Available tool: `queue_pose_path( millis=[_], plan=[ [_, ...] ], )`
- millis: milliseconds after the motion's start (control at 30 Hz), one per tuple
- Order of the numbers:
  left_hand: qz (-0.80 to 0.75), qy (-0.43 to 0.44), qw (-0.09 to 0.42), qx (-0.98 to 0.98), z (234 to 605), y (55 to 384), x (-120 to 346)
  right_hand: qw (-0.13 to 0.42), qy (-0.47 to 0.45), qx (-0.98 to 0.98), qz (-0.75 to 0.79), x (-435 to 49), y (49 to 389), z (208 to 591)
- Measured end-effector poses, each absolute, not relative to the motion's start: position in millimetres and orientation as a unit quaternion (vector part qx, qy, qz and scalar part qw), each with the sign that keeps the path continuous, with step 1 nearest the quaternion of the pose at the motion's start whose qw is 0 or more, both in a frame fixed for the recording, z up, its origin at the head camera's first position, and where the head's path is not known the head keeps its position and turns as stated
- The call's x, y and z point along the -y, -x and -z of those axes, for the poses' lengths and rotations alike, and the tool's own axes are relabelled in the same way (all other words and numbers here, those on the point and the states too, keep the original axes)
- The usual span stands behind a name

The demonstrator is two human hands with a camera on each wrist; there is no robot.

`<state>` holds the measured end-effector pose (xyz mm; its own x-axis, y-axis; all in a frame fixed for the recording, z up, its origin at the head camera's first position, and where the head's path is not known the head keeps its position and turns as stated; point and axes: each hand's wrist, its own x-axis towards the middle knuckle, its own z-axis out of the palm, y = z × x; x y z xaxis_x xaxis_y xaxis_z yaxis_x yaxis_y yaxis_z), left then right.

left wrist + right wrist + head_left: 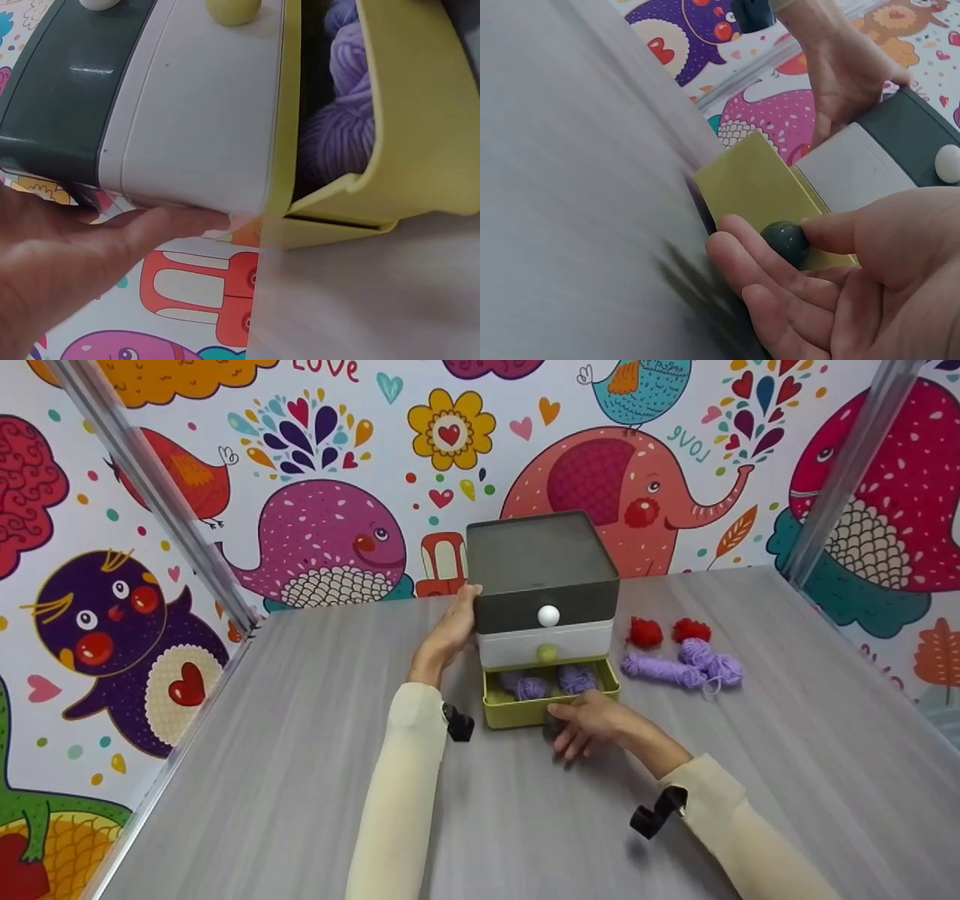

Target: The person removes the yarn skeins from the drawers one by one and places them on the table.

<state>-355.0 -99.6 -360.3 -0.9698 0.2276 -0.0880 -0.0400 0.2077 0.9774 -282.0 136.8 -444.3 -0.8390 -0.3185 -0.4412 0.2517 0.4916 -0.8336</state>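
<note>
A small three-drawer box [544, 555] stands on the table, dark grey-green on top, white in the middle, yellow-green at the bottom. Its bottom drawer [514, 714] is pulled out and holds purple yarn balls [577, 679]. My left hand [454, 622] rests against the box's left side, its thumb straight along the side in the left wrist view. At the drawer's front, my right hand [592, 720] pinches the dark round knob [786, 244] between thumb and fingers. The white knob [548, 616] and green knob [547, 652] sit on the two upper drawers, which are closed.
To the right of the box lie two red yarn bundles [645, 632] and several purple yarn skeins [664, 669]. The grey wood-grain table [322, 720] extends around the box. Behind it rises a cartoon-printed wall [337, 540] with metal posts [154, 495] at the corners.
</note>
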Motion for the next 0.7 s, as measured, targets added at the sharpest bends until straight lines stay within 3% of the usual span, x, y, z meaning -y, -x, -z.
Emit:
queue_pose_path(
  millis=[700],
  plan=[
    [-0.619,-0.050,0.101,-0.777,359.8,354.9,98.8,0.262,0.091,-0.887,0.370,-131.8,247.7,427.3]
  ],
)
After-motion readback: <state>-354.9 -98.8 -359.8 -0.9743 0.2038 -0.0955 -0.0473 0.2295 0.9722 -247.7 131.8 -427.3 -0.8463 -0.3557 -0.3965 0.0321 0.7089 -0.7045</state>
